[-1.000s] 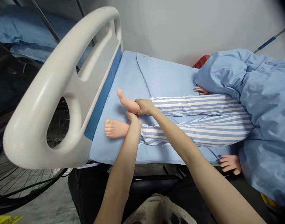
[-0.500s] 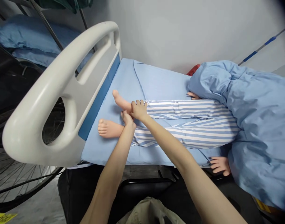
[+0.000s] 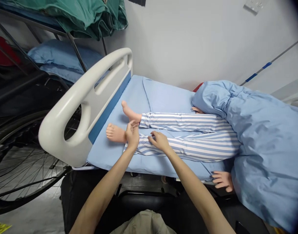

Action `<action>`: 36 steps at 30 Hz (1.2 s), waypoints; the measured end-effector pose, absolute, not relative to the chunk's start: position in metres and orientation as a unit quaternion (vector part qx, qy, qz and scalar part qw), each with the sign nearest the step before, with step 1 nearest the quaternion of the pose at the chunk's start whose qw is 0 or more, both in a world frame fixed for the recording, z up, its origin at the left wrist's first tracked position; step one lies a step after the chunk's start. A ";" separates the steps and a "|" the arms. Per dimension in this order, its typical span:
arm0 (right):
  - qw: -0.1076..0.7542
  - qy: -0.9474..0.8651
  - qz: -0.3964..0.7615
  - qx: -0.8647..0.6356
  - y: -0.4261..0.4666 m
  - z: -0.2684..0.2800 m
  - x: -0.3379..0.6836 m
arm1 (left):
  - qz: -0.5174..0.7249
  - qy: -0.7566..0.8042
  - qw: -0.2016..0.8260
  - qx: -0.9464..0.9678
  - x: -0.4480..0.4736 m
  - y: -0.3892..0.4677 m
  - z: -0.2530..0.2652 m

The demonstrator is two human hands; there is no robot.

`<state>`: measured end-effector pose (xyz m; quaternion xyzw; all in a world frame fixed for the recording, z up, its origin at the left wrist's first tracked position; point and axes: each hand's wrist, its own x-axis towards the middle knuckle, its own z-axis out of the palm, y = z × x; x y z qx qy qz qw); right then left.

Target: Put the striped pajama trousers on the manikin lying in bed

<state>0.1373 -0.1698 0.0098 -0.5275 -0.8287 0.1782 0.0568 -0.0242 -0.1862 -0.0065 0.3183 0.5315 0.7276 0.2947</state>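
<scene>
A mannequin in blue-and-white striped trousers (image 3: pixel 202 143) lies on the bed, its bare feet toward the footboard. My left hand (image 3: pixel 132 136) is by the ankles, fingers extended and apart, with nothing in it. Its fingertips are near the ankle of the far foot (image 3: pixel 129 113); whether they touch cannot be made out. The near foot (image 3: pixel 115 133) lies just left of my left wrist and palm. Over the near trouser leg is my right hand (image 3: pixel 160 141), with loosely bent, parted fingers and nothing held.
A white footboard (image 3: pixel 53 126) rises at the left, beside a wheelchair wheel (image 3: pixel 22 172). A blue quilt (image 3: pixel 265 139) covers the mannequin's upper part, with one mannequin hand (image 3: pixel 223 180) sticking out. Blue pillows (image 3: pixel 66 55) and green cloth (image 3: pixel 90 16) are on a rack behind.
My right hand has let go of the far ankle and moved right and down, over the near trouser leg. My left hand has opened beside the ankles. The view has tilted up.
</scene>
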 end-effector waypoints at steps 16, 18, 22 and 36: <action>0.062 -0.834 0.171 -0.521 -0.175 0.014 0.129 | 0.336 0.818 0.192 0.425 -0.091 -0.272 -0.073; 0.077 -0.848 0.184 -0.492 -0.174 0.023 0.113 | 0.315 0.823 0.183 0.435 -0.089 -0.273 -0.074; 0.105 -0.887 0.203 -0.401 -0.180 0.044 0.053 | 0.305 0.829 0.170 0.436 -0.086 -0.275 -0.080; -0.126 -0.852 0.140 -0.488 -0.180 0.009 0.024 | 0.406 0.777 0.217 0.430 -0.086 -0.280 -0.086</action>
